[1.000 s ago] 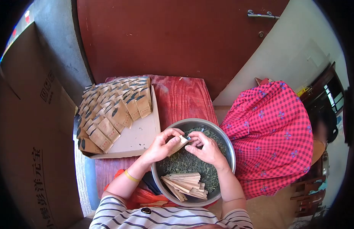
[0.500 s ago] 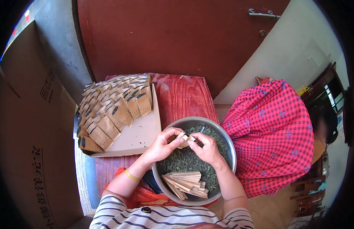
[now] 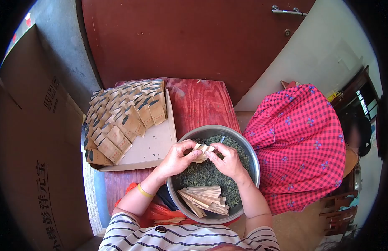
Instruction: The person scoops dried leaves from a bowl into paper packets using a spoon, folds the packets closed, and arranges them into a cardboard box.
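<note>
Above a metal bowl (image 3: 256, 167) of dried green leaves (image 3: 194, 178), my left hand (image 3: 178, 160) and my right hand (image 3: 228, 162) pinch a few small kraft paper bags (image 3: 203, 153) between them. Thumbs and fingers grip the bags from both sides, and their upper edges look wavy and slightly parted. How many bags there are I cannot tell. On the leaves at the near side of the bowl lies a fanned stack of flat paper bags (image 3: 205, 198). A thin metallic handle (image 3: 222, 139) sticks up behind my right hand.
Left of the bowl, a shallow cardboard tray (image 3: 150, 152) holds many filled paper packets (image 3: 118, 115) on a red wooden table (image 3: 198, 100). Red checked cloth (image 3: 300, 146) stands close on the right. A big carton (image 3: 31, 138) rises at far left. Orange plastic (image 3: 156, 214) lies below.
Both hands stay over the bowl on the same bags. The bags now look more spread along their upper edges, and my right fingers have shifted slightly.
</note>
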Available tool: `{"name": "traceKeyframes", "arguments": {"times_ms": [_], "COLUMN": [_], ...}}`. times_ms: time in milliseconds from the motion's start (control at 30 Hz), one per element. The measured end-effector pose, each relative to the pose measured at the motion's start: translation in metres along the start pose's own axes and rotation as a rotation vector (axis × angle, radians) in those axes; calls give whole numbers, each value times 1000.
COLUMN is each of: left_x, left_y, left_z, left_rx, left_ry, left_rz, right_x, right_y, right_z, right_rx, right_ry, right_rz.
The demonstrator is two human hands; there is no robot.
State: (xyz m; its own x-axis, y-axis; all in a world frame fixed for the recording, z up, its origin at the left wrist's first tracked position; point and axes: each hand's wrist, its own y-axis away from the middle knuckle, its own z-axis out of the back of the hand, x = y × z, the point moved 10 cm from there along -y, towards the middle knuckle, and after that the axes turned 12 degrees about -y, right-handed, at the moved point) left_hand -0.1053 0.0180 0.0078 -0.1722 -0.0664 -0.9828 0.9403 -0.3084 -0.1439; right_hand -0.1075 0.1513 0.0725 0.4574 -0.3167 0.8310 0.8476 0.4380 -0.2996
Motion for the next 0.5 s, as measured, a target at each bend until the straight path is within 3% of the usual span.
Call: {"name": "traceKeyframes", "arguments": {"times_ms": [267,400,433,500], "left_x": [-4,-23,-23,-18], "left_y": [0,2,2,2], "left_z": [-1,8,10,10], "left_rx": [-13,-91,-107,-91], "left_ry": [-60,-196,-189,-160], "left_rz": [9,-75,-79,-38], "right_x": [16,4,4,-3], "right_y": [1,-1,-2,0], "right_z": [-1,-3,-7,-9], "right_rx": [-10,30,133,88], "right_ry": [137,47,72,3], "right_rz": [131,-25,-55,-44]}}
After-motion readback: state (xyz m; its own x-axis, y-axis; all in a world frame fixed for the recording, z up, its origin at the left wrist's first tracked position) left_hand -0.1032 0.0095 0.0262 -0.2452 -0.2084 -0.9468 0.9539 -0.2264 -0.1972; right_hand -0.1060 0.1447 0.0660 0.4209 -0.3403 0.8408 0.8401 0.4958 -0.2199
